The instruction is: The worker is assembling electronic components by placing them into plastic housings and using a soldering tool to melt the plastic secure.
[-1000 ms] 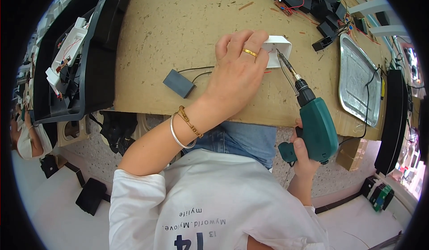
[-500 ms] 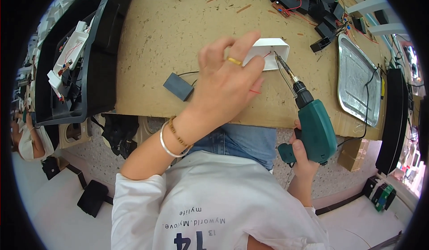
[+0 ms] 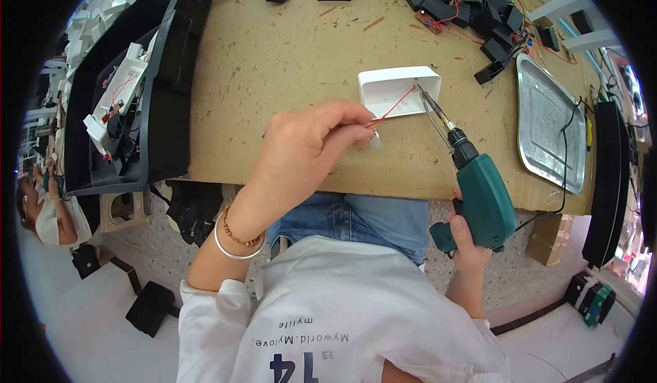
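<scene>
A white plastic case lies open side up on the table, just ahead of my hands. My left hand is closed, thumb and fingertips pinching a red wire. The wire runs from the pinch to the right inner side of the case. A green pistol-shaped soldering gun is gripped in my right hand, its handle partly hiding the fingers. Its metal tip reaches into the case and appears to meet the wire's far end. A small clear or whitish bit shows beside my left fingertips.
A black bin with white cases and wired parts stands at the left. Black boxes, circuit boards and wires form a pile at the far right. A metal tray with a black cable over it lies at the right edge.
My left hand has drawn back from over the case toward the lower left, pinching the red wire, which now stretches taut. The soldering gun stays nearly in place. The black box near my left hand is now covered.
</scene>
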`<state>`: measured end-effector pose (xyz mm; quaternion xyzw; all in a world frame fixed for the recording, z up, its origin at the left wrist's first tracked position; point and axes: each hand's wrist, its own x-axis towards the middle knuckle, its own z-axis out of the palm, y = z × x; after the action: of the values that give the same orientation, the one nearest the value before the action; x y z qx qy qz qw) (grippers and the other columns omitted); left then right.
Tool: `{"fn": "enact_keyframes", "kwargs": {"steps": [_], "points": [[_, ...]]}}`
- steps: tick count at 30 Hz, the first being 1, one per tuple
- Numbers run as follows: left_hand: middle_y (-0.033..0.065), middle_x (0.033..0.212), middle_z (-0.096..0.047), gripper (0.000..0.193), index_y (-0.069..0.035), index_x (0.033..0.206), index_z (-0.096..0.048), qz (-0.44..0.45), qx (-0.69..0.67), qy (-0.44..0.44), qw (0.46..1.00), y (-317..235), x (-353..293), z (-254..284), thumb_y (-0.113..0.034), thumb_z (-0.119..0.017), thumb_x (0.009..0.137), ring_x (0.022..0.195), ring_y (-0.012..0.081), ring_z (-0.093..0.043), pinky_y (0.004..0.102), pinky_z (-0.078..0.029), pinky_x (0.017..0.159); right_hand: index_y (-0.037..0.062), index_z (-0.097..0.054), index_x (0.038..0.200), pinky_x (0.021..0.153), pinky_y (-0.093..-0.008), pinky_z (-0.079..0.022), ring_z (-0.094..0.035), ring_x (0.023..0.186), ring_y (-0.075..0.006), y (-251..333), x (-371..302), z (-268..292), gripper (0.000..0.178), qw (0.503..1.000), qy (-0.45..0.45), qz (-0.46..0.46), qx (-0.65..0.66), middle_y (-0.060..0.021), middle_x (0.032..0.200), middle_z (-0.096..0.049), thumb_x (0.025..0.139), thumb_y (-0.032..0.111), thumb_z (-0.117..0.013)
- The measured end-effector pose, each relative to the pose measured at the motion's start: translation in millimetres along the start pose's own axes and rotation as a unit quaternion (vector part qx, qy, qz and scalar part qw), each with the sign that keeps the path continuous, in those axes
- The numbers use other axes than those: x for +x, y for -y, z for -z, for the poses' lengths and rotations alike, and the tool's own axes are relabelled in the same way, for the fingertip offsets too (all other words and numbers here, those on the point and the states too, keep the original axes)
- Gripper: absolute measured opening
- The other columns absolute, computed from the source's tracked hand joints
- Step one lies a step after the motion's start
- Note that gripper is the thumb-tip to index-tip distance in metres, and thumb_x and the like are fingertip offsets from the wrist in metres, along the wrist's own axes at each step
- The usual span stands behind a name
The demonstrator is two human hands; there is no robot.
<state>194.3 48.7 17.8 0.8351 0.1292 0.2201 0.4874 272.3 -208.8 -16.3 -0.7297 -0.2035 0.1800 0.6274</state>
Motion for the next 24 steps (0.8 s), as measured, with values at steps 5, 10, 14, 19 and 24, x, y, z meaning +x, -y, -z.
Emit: {"fn": "enact_keyframes", "kwargs": {"steps": [5,10,14,19,24], "points": [[0.0064,0.074,-0.066,0.01,-0.003,0.085,-0.064,-0.103,0.1,-0.034,0.989,-7,17,-14,-0.008,-0.066,0.077,0.065,0.023,-0.061,0.0319,-0.047,0.058,-0.0054,-0.052,0.117,0.063,-0.0254,-0.045,-0.055,0.073,-0.0135,0,1,-1,0.048,1.0,-0.004,0.007,-0.003,-0.0136,0.104,-0.06,0.078,0.017,-0.067],[-0.0006,0.074,-0.061,0.007,-0.011,0.074,-0.062,-0.207,0.256,-0.129,0.935,10,34,-41,-0.014,-0.067,0.075,0.074,0.0194,-0.049,0.0345,-0.035,0.071,-0.0057,-0.053,0.116,0.062,-0.0254,-0.045,-0.055,0.072,-0.0135,-1,1,-1,0.048,1.0,-0.006,0.012,-0.007,-0.0139,0.103,-0.06,0.077,0.019,-0.067],[-0.0013,0.077,-0.059,0.009,-0.01,0.076,-0.062,-0.215,0.266,-0.133,0.93,16,33,-47,-0.014,-0.069,0.072,0.079,0.02,-0.049,0.0349,-0.035,0.075,-0.0063,-0.053,0.115,0.061,-0.0251,-0.045,-0.055,0.07,-0.0136,3,2,-2,0.048,1.0,-0.009,0.013,-0.006,-0.0142,0.103,-0.06,0.077,0.02,-0.068],[0.0066,0.107,-0.058,0.01,-0.007,0.076,-0.063,-0.196,0.313,-0.176,0.913,3,37,-50,-0.012,-0.071,0.073,0.087,0.0253,-0.053,0.0371,-0.04,0.08,-0.0066,-0.053,0.114,0.06,-0.0251,-0.045,-0.055,0.07,-0.0136,3,2,-1,0.048,1.0,-0.009,0.005,-0.008,-0.0145,0.103,-0.06,0.077,0.02,-0.068],[0.0105,0.116,-0.054,0.011,-0.003,0.073,-0.058,-0.187,0.267,-0.142,0.935,19,46,-63,-0.008,-0.067,0.074,0.095,0.0294,-0.054,0.0407,-0.042,0.081,-0.007,-0.054,0.114,0.061,-0.0253,-0.045,-0.055,0.069,-0.0136,2,2,-1,0.048,1.0,-0.004,0.003,-0.019,-0.0144,0.103,-0.06,0.077,0.02,-0.068]]}}
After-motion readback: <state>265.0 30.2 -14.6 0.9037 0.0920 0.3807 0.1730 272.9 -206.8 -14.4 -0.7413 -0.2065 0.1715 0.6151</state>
